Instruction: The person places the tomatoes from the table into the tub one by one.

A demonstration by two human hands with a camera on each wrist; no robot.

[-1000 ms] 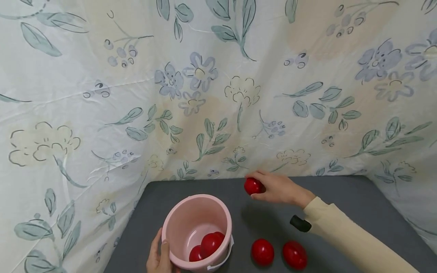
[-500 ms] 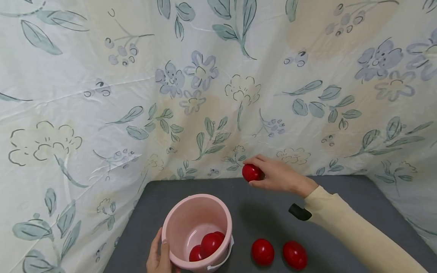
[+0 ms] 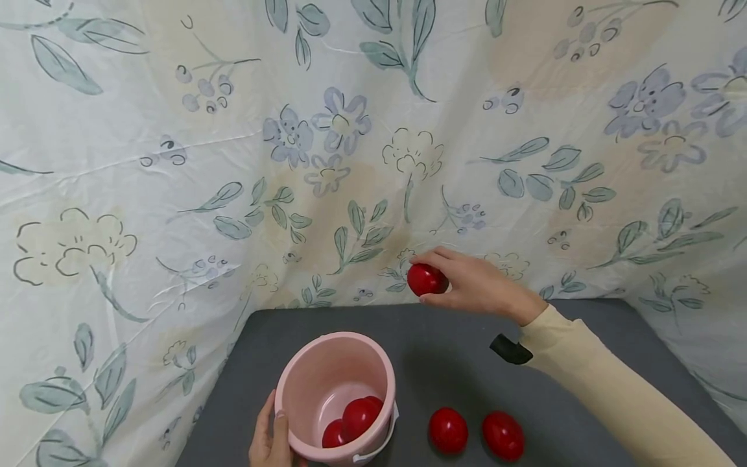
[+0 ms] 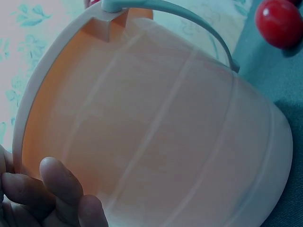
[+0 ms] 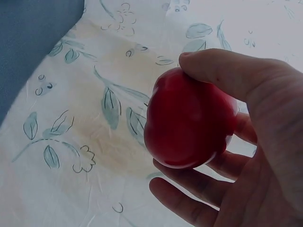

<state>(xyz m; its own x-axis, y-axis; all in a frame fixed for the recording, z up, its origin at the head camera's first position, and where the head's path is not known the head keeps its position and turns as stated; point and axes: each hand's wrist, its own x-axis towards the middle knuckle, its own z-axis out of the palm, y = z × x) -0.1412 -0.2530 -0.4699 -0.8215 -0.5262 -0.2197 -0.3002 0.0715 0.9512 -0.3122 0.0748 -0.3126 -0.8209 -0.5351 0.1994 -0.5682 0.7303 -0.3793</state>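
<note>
My right hand [image 3: 467, 285] holds a glossy red tomato [image 3: 426, 279] in its curled fingers, lifted above the back of the grey table [image 3: 583, 363]. The right wrist view shows the same tomato [image 5: 189, 120] pinched between thumb and fingers [image 5: 189, 196]. My left hand [image 3: 270, 440] grips the near left rim of a pink bucket [image 3: 303, 389], thumb over the edge; its fingers [image 4: 52, 189] lie against the bucket wall [image 4: 180, 132]. Two or more red tomatoes [image 3: 356, 418] lie inside the bucket. Two more tomatoes [image 3: 448, 430] [image 3: 503, 436] rest on the table to the bucket's right.
A floral cloth backdrop [image 3: 350, 162] encloses the table on the back, left and right. The bucket's white handle [image 4: 189, 19] hangs down its side. A black wrist strap [image 3: 510, 350] sits at my right cuff.
My right hand has lifted the tomato off the table, upward and slightly left. The left hand and bucket have stayed put.
</note>
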